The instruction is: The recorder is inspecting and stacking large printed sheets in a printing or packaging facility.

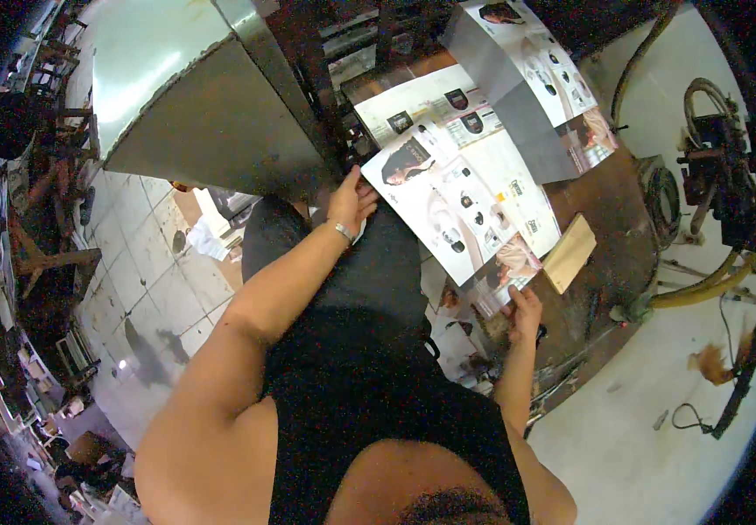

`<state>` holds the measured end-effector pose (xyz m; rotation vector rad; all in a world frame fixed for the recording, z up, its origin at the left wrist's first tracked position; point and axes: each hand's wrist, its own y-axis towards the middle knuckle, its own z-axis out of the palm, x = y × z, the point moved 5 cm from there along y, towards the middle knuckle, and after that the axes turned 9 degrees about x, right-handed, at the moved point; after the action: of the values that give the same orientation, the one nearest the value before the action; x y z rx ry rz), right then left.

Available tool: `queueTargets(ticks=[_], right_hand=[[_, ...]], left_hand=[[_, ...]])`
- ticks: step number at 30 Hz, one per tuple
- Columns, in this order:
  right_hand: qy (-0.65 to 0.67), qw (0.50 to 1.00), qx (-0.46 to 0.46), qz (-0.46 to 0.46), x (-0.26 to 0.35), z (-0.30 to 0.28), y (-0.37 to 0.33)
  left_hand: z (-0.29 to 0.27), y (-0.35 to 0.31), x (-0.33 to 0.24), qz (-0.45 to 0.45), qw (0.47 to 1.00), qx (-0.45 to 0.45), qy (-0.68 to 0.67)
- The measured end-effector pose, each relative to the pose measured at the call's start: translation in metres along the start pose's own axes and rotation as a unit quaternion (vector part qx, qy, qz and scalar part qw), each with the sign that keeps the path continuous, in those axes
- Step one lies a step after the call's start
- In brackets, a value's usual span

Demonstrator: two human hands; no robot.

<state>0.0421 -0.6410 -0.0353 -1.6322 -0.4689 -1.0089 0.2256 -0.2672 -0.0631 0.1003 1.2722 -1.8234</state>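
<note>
A glossy printed sheet [448, 206] with product pictures lies tilted over the near-left edge of a dark worktable. At its left corner my left hand [351, 203] is closed, fingertips at the paper's edge. My right hand [525, 313] pinches the sheet's lower right corner between thumb and fingers. Beneath it is a larger pale printed sheet [527, 206], partly covered. Farther back on the table rests a stack of similar printed sheets [551, 74], its grey side showing. A small wooden block [570, 254] sits just beyond my right hand.
The brown worktable [610, 227] spreads to the right, with hoses and a coiled cable [661, 194] past its far edge. A large metal panel [220, 114] stands at upper left. Papers and a box [211, 223] lie on the tiled floor; cluttered racks [36, 245] line the left.
</note>
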Motion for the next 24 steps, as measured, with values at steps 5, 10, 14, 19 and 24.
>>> queueTargets(ticks=[5,10,14,19,24], right_hand=[[0.005,1.000,-0.001,-0.026,0.005,0.001,-0.001],[0.054,0.999,0.000,-0.009,0.000,-0.001,0.001],[0.061,0.998,-0.024,0.016,0.002,-0.003,-0.004],[0.191,0.978,0.029,-0.080,0.041,0.013,-0.033],[0.263,0.944,0.041,-0.196,0.108,0.011,-0.055]], left_hand=[[0.002,0.016,0.005,0.054,0.996,0.036,0.069],[0.000,0.017,0.004,0.117,0.989,0.004,0.091],[0.009,0.007,-0.005,0.118,0.989,-0.016,0.090],[0.042,-0.019,-0.034,0.146,0.988,0.030,0.034],[0.091,-0.041,-0.076,0.130,0.984,0.101,-0.066]])
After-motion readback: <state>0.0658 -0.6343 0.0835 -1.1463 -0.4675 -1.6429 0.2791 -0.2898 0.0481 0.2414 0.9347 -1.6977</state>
